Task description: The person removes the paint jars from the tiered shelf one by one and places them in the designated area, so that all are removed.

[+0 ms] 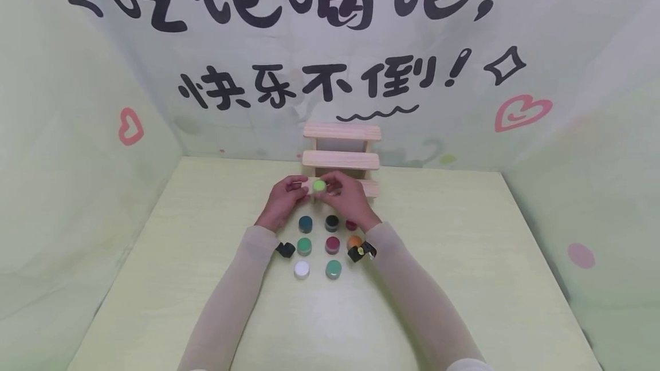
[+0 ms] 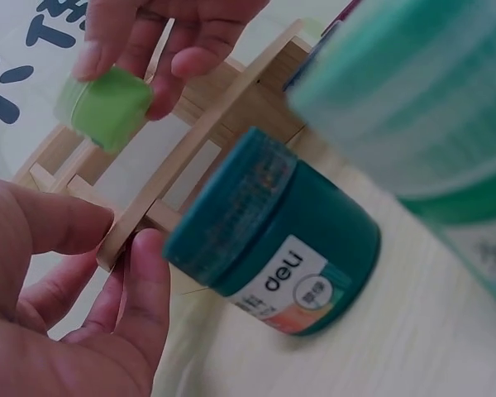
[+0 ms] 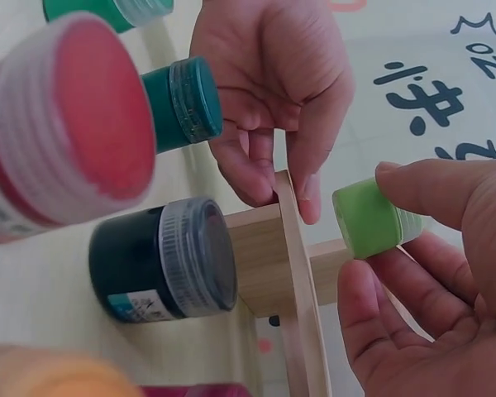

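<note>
Meanwhile, paint jars [image 1: 318, 245] crowd the table [image 1: 464, 279] before the wooden rack [image 1: 342, 159]

Pale yellow-green tabletop [image 1: 464, 279], enclosed on three sides by light green backdrop walls [image 1: 77, 159] printed with black characters and pink hearts; lighting apparently diffuse.
</note>
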### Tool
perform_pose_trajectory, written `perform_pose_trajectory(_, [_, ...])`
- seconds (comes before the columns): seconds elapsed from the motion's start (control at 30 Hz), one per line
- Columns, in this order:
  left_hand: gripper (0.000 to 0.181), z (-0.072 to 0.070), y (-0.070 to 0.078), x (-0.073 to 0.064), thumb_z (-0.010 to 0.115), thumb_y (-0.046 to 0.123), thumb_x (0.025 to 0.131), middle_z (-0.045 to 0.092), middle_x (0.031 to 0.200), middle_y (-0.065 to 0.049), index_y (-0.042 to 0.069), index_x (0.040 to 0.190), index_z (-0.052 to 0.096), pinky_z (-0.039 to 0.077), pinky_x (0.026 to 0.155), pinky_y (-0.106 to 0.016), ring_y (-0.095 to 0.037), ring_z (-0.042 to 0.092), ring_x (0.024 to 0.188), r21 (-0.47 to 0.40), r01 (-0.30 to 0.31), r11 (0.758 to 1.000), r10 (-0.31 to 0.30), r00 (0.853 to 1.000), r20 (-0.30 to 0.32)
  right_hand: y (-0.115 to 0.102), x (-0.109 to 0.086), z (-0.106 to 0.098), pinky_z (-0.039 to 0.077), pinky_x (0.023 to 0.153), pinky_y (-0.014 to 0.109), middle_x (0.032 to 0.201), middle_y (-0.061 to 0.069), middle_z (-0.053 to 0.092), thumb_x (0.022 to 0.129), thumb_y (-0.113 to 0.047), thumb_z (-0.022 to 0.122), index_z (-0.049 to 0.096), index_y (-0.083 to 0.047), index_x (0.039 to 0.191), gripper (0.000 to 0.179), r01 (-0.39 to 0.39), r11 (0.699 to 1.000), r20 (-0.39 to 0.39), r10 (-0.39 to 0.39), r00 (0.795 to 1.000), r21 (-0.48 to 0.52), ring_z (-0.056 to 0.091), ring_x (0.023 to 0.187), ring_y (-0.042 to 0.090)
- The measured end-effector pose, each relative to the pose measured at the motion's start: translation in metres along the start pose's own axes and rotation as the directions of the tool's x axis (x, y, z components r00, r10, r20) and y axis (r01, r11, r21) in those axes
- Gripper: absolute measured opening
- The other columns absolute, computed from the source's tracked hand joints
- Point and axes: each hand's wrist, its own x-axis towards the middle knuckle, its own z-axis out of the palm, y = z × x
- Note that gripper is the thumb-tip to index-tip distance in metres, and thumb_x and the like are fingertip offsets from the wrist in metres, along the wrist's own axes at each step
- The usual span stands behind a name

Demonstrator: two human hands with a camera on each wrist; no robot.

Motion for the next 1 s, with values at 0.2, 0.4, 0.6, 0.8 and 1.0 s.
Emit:
perform_pose_trajectory(0.2, [0.033,-0.002,0.002,-0.004,0.066,0.009,0.097,0.065,0.124,-0.015,0.011,0.13,0.063,0.06,0.094,-0.029,-0.017,0.066,0.106,0.023,-0.009,1.0,0.009,1.0,-0.011,0.004,-0.013,-0.006,0.062,0.088,0.033,0.117,-0.007,0.069,0.087,-0.033,0.081,0.066,-0.028,0.128,0.044,-0.003,1.0,0.001,0.003,1.0,0.004,0.068,0.104,0.015])
perform_pose_trajectory(0.4, [0.034,-0.003,0.003,-0.006,0.065,0.008,0.097,0.064,0.124,-0.015,0.01,0.131,0.063,0.06,0.094,-0.028,-0.018,0.066,0.108,0.02,-0.007,1.0,0.007,1.0,-0.004,0.008,-0.027,-0.013,0.063,0.085,0.035,0.115,-0.007,0.069,0.087,-0.033,0.08,0.067,-0.027,0.126,0.041,-0.018,1.0,0.011,0.018,1.0,0.015,0.069,0.103,0.017])
perform_pose_trajectory(0.6, [0.035,-0.003,0.003,-0.004,0.066,0.006,0.096,0.062,0.119,-0.014,0.009,0.13,0.064,0.06,0.092,-0.026,-0.018,0.064,0.108,0.017,-0.013,1.0,0.013,1.0,-0.01,0.01,-0.039,-0.02,0.065,0.073,0.037,0.113,-0.003,0.069,0.088,-0.03,0.081,0.066,-0.028,0.126,0.041,-0.075,0.995,0.037,0.072,0.997,0.07,0.072,0.094,0.018])
perform_pose_trajectory(0.8, [0.034,-0.001,0.003,-0.004,0.066,0.006,0.096,0.06,0.116,-0.011,0.009,0.13,0.064,0.06,0.092,-0.025,-0.017,0.063,0.107,0.026,-0.009,1.0,0.009,1.0,-0.008,0.013,-0.052,-0.024,0.065,0.069,0.035,0.117,-0.001,0.069,0.088,-0.027,0.081,0.066,-0.028,0.123,0.039,-0.096,0.988,0.061,0.089,0.994,0.124,0.074,0.093,0.019])
perform_pose_trajectory(1.0, [0.034,0.0,0.002,-0.003,0.066,0.005,0.097,0.057,0.111,-0.009,0.008,0.131,0.064,0.06,0.094,-0.027,-0.015,0.062,0.103,0.026,-0.022,0.999,0.022,1.0,0.003,0.018,-0.066,-0.03,0.064,0.081,0.029,0.116,-0.001,0.068,0.089,-0.025,0.08,0.065,-0.022,0.128,0.042,-0.041,0.996,0.039,0.037,0.999,0.086,0.072,0.1,0.019])
